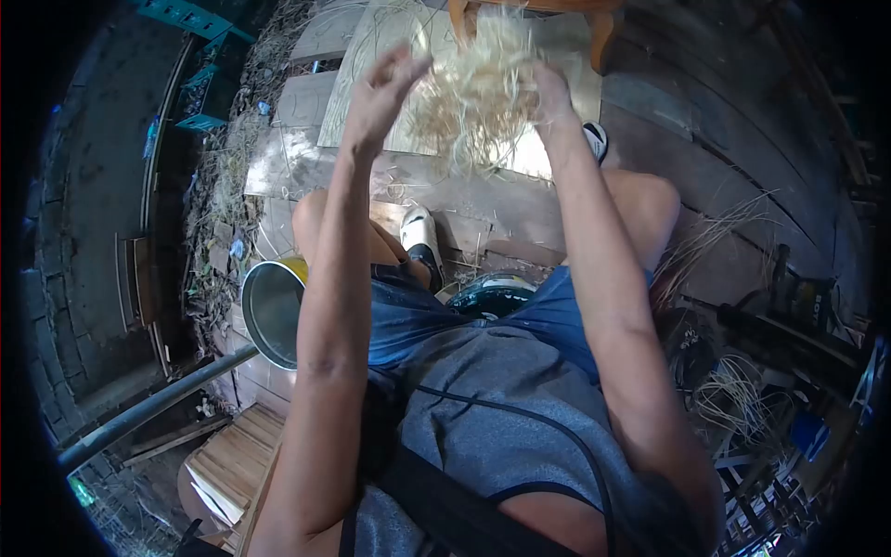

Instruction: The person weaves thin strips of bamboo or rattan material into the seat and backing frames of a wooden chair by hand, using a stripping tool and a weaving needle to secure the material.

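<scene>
A loose, tangled clump of pale, straw-like strips is in the air in front of me, smeared by motion. My right hand is closed at the clump's right side, its fingertips partly hidden by the strips. To the left of the clump is my left hand, thumb and fingers apart, with a few pale strips near the fingertips. Below both hands lies a light, thin board with loose strips scattered over it.
A wooden stool stands at the far edge of the board. A metal bucket sits by my left leg, near a long pipe. Teal crates are at far left. Coiled strips lie at right.
</scene>
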A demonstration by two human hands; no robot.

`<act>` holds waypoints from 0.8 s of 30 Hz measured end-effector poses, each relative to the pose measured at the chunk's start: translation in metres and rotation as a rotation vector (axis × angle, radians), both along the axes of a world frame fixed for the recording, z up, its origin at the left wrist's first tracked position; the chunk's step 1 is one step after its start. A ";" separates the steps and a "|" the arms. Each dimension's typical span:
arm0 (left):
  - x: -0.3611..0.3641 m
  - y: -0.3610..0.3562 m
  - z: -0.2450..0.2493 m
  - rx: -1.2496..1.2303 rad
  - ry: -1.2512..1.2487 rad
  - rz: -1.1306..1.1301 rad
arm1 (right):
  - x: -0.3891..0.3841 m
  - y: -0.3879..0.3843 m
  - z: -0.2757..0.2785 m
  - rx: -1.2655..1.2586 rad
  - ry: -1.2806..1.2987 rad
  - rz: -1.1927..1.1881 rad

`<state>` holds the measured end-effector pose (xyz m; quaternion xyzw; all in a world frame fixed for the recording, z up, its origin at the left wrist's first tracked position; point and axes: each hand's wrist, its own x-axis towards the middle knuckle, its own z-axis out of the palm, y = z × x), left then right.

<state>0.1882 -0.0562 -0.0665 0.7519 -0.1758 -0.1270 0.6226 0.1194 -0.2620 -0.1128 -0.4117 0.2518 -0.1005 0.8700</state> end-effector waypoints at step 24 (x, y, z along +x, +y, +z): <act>0.107 0.114 -0.041 0.226 -0.266 0.330 | 0.047 0.108 -0.203 -0.133 0.293 0.599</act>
